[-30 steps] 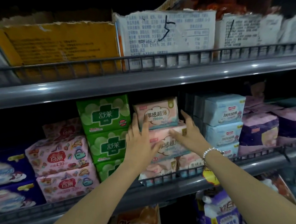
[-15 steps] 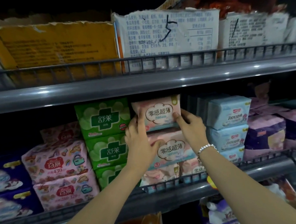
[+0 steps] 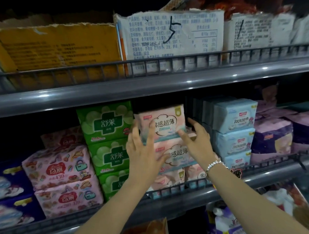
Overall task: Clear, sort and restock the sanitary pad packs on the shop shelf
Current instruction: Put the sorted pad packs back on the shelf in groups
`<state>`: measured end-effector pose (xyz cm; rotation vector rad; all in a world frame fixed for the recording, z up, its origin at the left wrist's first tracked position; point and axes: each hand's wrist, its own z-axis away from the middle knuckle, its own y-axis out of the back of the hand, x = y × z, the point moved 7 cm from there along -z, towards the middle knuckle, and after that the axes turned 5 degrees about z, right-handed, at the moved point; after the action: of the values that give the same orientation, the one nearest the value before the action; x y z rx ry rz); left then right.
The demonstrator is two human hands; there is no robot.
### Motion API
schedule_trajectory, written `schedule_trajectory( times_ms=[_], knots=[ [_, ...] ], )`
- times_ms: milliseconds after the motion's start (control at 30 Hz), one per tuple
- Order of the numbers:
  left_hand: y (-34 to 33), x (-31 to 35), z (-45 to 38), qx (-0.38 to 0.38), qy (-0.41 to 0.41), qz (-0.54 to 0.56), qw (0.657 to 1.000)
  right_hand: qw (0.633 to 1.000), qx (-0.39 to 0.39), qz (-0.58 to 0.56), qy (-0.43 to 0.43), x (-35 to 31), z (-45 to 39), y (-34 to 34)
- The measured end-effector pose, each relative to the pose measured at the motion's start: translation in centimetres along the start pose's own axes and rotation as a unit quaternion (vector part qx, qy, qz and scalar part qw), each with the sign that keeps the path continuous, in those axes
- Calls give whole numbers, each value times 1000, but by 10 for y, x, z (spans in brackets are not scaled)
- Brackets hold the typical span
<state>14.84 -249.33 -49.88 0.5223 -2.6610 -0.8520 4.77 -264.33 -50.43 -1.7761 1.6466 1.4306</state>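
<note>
Pink pack (image 3: 165, 123) between green, blue stacks

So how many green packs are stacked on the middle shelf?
3, in one stack left of the pink packs: top green pack, middle green pack, bottom green pack, partly behind the left forearm. More may sit behind.

Dim, top corners black, glare streaks, edges bowed, slight blur.

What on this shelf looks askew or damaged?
The top pink pack sits tilted on its stack, between the left hand and right hand. Above, the cardboard cartons have ragged, torn top edges.
</note>
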Motion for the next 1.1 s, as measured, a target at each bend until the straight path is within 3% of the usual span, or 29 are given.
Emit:
schedule_trajectory(
  times_ms=[167, 267, 567, 767, 933, 1100],
  knots=[
    [-24, 8, 19, 5, -192, -131, 973, 998, -24, -43, -27, 16, 18, -10],
    [-34, -1, 26, -1, -224, -155, 962, 992, -52, -110, -35, 25, 20, -21],
    [-38, -9, 25, -2, -239, -146, 960, 989, -57, -135, -18, 24, 18, -23],
    [-23, 9, 28, -4, -237, -143, 961, 996, -34, -82, -2, 19, 26, -3],
    [-24, 47, 16, -69, -212, -127, 966, 997, 20, -75, 21, 17, 30, 37],
    [-38, 102, 4, -138, -181, -31, 973, 996, 86, -2, 23, 32, 25, 87]
  ],
)
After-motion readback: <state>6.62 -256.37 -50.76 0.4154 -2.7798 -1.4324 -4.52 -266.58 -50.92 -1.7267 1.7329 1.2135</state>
